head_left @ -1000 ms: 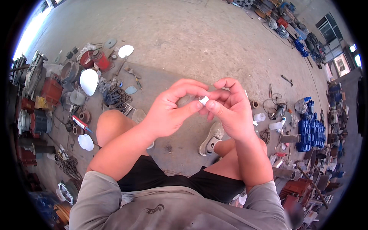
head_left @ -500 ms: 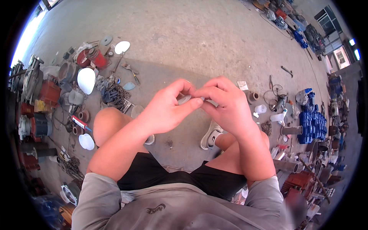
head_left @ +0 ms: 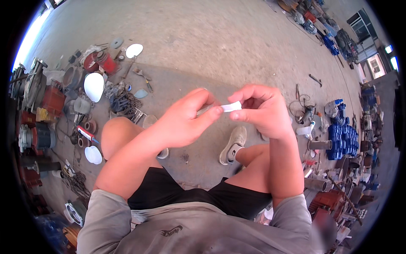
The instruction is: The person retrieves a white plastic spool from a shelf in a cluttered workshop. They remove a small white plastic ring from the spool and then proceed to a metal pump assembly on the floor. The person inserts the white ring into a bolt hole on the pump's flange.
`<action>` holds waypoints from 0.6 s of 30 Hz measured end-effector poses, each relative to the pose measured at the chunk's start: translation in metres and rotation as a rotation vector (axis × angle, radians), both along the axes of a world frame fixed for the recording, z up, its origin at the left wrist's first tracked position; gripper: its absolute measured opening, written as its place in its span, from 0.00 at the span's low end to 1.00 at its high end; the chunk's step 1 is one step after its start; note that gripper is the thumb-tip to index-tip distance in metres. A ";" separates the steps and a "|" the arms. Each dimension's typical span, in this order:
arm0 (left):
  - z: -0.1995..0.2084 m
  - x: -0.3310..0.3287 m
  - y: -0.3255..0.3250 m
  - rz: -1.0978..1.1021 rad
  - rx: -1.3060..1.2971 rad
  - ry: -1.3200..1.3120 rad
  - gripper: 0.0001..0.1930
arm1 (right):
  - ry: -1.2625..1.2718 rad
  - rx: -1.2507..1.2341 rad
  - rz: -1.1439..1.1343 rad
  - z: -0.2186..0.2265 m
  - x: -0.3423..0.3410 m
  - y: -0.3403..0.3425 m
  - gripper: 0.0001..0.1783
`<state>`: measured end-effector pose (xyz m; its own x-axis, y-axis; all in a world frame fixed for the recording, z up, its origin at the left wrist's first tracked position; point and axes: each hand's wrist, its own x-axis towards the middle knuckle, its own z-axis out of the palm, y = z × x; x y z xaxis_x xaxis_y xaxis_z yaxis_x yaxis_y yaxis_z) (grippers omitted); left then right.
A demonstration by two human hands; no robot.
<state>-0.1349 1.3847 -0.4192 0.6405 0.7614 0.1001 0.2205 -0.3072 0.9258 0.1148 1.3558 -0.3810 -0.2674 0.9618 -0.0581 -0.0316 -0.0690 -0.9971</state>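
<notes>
In front of my body, my left hand (head_left: 186,120) is closed, pinching a short white strip of tape (head_left: 231,106) between thumb and forefinger. A pale rounded edge shows inside its curled fingers, mostly hidden. The strip's loose end points toward my right hand (head_left: 264,109). That hand is open, its thumb and forefinger parted around the strip's end; whether they touch it I cannot tell.
Bare concrete lies beyond my hands. On the left are a red-and-white sealant tube (head_left: 87,134), white discs (head_left: 94,88), a brush (head_left: 141,74) and chains. To the right stand blue cases (head_left: 343,142) and a metal pipe (head_left: 320,144). My shoe (head_left: 233,146) rests below my hands.
My right hand has moved right, away from my left, and its fingers have spread. The white strip now shows between the hands. My left hand has barely moved.
</notes>
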 end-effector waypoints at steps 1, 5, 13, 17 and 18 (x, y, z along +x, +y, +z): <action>0.000 0.003 -0.001 0.002 0.026 -0.047 0.16 | 0.108 -0.012 0.020 -0.002 -0.004 -0.002 0.15; -0.006 0.020 -0.007 0.045 -0.101 -0.404 0.13 | 0.370 -0.022 0.035 -0.011 -0.015 -0.007 0.16; -0.003 0.013 -0.003 0.100 0.020 -0.471 0.19 | 0.335 0.006 -0.065 -0.019 -0.025 -0.004 0.14; -0.010 0.014 0.001 0.068 -0.020 -0.526 0.16 | 0.309 0.009 -0.105 -0.022 -0.028 -0.003 0.13; -0.010 0.014 0.001 0.079 -0.029 -0.508 0.15 | 0.300 0.015 -0.115 -0.023 -0.028 -0.003 0.14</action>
<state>-0.1210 1.3857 -0.4292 0.4565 0.8127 0.3622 -0.2381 -0.2806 0.9298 0.0868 1.3528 -0.4043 -0.1601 0.9869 0.0213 -0.3314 -0.0334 -0.9429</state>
